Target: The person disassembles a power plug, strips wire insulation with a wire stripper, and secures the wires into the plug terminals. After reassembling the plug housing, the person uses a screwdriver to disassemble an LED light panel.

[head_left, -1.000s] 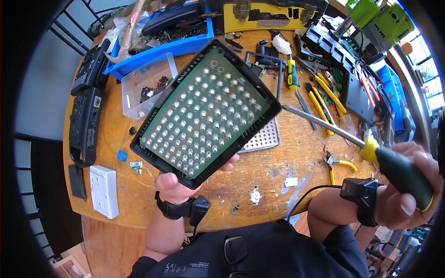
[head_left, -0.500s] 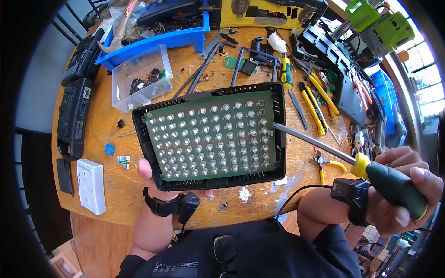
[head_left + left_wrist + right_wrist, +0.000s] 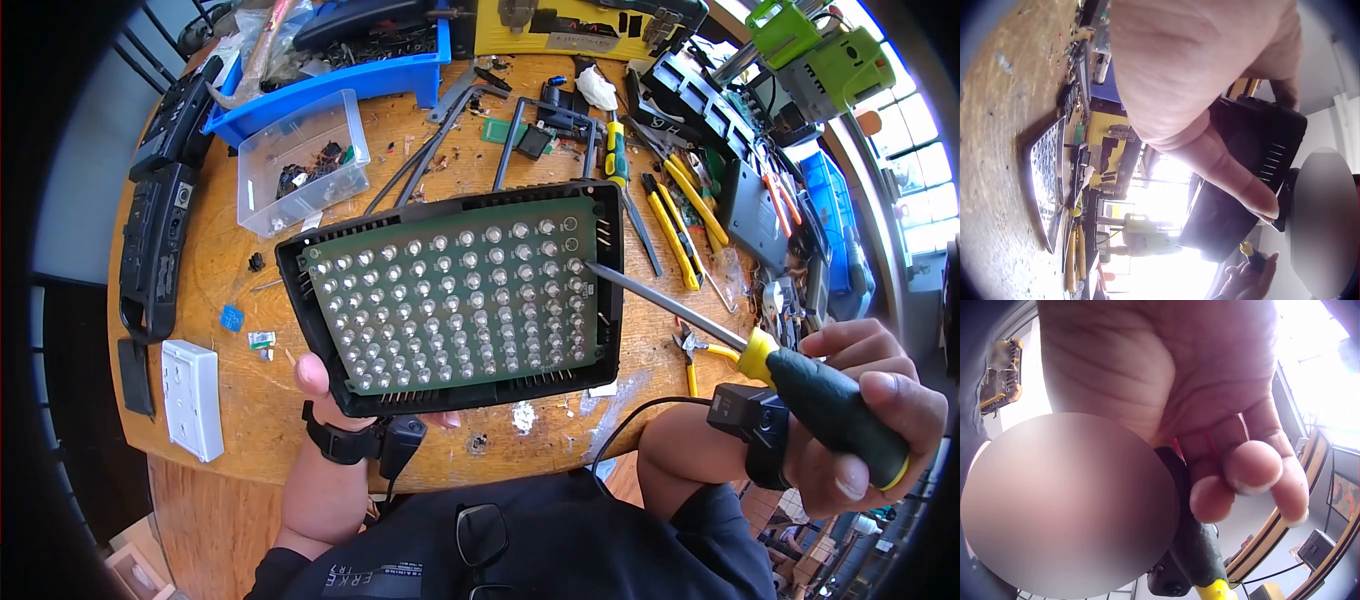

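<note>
My left hand [image 3: 318, 385] grips a black plastic housing [image 3: 303, 310] from below, its thumb at the lower left corner. Set in the housing is a green circuit board [image 3: 400, 378] with rows of clear LEDs, facing up toward the head camera. In the left wrist view, that hand's fingers lie across the housing's black back [image 3: 1247, 137]. My right hand [image 3: 875, 395] holds a screwdriver [image 3: 830, 408] by its dark green and yellow handle, the thumb along it. The blade's tip overlaps the board's right edge, beside an LED in the last column.
Diagonal cutters [image 3: 689, 345] and a yellow utility knife [image 3: 672, 228] lie at the right. A clear plastic bin [image 3: 262, 195] and a blue tray [image 3: 400, 85] stand back left. A white plastic case [image 3: 190, 405] lies front left. In the left wrist view, a perforated plate [image 3: 1046, 169] lies on the table.
The housing has turned from a steep diagonal to nearly level and come lower. The screwdriver's tip has shifted from outside the housing's corner to over the board's right edge.
</note>
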Motion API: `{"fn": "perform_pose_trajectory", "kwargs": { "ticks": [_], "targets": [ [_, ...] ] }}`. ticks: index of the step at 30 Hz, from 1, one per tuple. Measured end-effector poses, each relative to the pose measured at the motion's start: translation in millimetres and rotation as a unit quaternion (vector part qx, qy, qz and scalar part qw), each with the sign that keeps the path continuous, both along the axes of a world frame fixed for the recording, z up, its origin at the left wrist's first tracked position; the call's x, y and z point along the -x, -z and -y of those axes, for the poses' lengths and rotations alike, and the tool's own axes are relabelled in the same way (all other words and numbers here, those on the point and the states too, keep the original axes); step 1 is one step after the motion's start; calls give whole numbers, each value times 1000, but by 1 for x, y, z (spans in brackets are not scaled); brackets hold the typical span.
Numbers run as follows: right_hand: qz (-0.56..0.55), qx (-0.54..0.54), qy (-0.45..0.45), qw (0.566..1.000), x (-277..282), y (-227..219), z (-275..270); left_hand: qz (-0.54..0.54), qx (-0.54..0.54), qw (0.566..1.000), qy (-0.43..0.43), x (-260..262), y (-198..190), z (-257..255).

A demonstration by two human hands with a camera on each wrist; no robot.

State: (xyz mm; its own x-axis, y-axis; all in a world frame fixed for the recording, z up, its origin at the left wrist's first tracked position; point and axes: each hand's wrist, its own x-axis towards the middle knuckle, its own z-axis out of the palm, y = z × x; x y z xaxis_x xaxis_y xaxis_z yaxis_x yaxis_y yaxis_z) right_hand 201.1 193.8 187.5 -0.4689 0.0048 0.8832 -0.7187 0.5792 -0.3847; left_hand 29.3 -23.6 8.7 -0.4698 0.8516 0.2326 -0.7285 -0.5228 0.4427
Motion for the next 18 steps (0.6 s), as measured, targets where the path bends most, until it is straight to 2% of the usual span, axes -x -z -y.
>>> {"fn": "perform_pose_trajectory", "kwargs": {
  "ticks": [2,6,9,11,12,14,15,17,18],
  "targets": [
    [38,-30,-69,996,0,-1,-5,9,-12,1000,-8,0,3,0],
    [31,-18,-69,997,1,0,-2,27,-36,999,-21,-1,8,1],
    [42,43,-40,997,0,0,6,37,-48,998,-29,-1,6,4],
    [-30,-40,91,995,0,0,7,29,52,998,-34,1,-3,11],
    [-30,-40,91,995,-2,0,5,29,52,998,-34,3,0,12],
    [20,-131,107,985,-9,-2,-1,1,-1,1000,-10,5,7,11],
    [20,-131,107,985,-10,-1,0,0,-1,1000,-10,5,6,10],
    [-41,-168,176,969,-8,4,5,-8,-5,1000,-20,5,4,9],
    [-41,-168,176,969,-4,6,6,-8,-5,1000,-20,5,6,9]
  ]
}}
